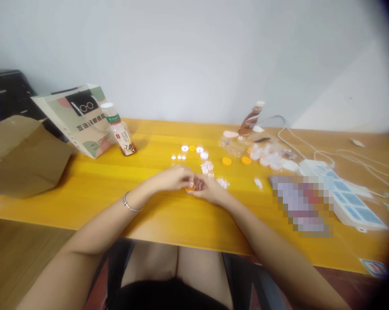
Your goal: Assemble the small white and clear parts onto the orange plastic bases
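Note:
Over the middle of the table, my left hand (177, 178) and my right hand (208, 188) meet, fingers closed around a small orange round piece (190, 187). It resembles the orange discs lying farther back, and a whitish bit shows at its top; the fingers hide most of it. Just beyond the hands lie small white pieces (179, 157) in a row and white patterned pieces (207, 167). Behind these, white discs (204, 155) and a yellow disc (192, 148) form an arc. Another patterned white cluster (223, 184) is beside my right wrist.
Left stand a brown paper bag (23, 157), a printed carton bag (75, 125) and a labelled bottle (120, 133). Rightward are orange discs (226, 161), clear plastic containers (268, 156), a brown drink bottle (251, 119), a blurred-out flat object (301, 206), a power strip (349, 196) and white cables (313, 150).

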The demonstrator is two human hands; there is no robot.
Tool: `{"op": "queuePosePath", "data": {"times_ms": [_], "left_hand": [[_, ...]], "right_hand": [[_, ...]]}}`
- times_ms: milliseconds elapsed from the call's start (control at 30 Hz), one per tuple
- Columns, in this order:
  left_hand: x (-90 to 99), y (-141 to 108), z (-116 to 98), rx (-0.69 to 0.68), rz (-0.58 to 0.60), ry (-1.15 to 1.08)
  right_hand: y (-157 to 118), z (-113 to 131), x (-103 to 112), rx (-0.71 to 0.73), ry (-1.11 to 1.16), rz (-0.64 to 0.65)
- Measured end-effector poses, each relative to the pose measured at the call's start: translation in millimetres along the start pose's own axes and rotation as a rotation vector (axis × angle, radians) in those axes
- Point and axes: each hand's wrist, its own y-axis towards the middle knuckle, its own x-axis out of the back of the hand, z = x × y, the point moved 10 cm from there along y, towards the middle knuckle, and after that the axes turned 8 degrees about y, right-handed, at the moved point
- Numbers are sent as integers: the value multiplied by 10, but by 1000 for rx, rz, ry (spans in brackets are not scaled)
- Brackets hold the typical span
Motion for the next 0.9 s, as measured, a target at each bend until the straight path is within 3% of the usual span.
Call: {"op": "queuePosePath", "data": {"times_ms": [300,600,800,900], "left_hand": [[-3,6,-42,-19,16,-46],[-7,-1,85,41,8,-47],[206,-14,276,116,-192,-337],[276,-21,287,106,-239,-461]], "right_hand": [[5,2,-12,31,7,12],[23,-61,-11,-1,19,-15],[36,7,50,-20,509,-86],[28,47,82,-23,690,-118]]}}
